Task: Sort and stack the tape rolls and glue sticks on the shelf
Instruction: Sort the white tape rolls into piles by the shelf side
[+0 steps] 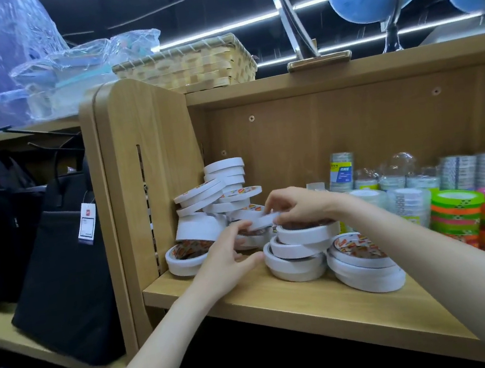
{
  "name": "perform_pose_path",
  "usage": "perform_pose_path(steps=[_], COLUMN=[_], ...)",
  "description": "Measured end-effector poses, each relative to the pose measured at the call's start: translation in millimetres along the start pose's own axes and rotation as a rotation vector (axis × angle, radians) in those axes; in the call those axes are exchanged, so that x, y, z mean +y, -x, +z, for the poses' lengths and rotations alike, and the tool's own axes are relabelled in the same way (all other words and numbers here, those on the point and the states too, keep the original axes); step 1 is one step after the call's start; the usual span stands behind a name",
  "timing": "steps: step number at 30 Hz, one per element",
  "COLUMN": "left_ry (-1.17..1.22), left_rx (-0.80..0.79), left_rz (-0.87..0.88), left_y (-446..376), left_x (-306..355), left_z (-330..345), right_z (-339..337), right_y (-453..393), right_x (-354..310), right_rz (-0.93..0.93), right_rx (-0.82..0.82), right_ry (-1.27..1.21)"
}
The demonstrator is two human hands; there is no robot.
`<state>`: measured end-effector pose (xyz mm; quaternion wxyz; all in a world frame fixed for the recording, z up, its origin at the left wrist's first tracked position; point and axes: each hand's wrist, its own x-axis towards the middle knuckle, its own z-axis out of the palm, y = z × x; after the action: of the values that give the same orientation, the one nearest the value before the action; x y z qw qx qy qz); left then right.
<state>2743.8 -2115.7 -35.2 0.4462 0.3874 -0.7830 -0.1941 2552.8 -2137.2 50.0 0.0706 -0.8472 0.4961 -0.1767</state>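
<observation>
Wooden shelf (282, 300), centre frame: white tape rolls heaped at its left end. Leaning pile (217, 193) against side panel, mid-left. Tidier stack of three (298, 254) centre; two flat rolls (368, 269) just right of it. Thin white roll (263, 220) held above heap, pinched by both hands. Left hand (229, 254) grips its left edge, fingers curled; right hand (297, 207) grips right edge from above. Neon tape stacks (483, 221) right edge. Wrapped clear rolls (406, 182) behind, possibly glue among them. Black bag (63, 271) at left.
</observation>
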Motion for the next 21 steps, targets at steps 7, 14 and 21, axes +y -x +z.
perform_pose_path(steps=[7, 14, 21], left_ry=[0.014, 0.149, 0.257], left_rx=[-0.003, -0.202, -0.307], left_rz=[0.027, -0.136, -0.176], left_y=[2.9, -0.2, -1.3], left_x=[1.5, 7.7, 17.5], left_z=[3.3, 3.0, 12.4], right_z=[-33.4, -37.5, -17.4], right_y=[24.6, 74.5, 71.9], right_x=[-7.6, 5.0, 7.2], right_rz=[-0.128, -0.057, 0.1], right_rx=[0.201, -0.045, -0.042], right_ry=[-0.224, 0.042, -0.109])
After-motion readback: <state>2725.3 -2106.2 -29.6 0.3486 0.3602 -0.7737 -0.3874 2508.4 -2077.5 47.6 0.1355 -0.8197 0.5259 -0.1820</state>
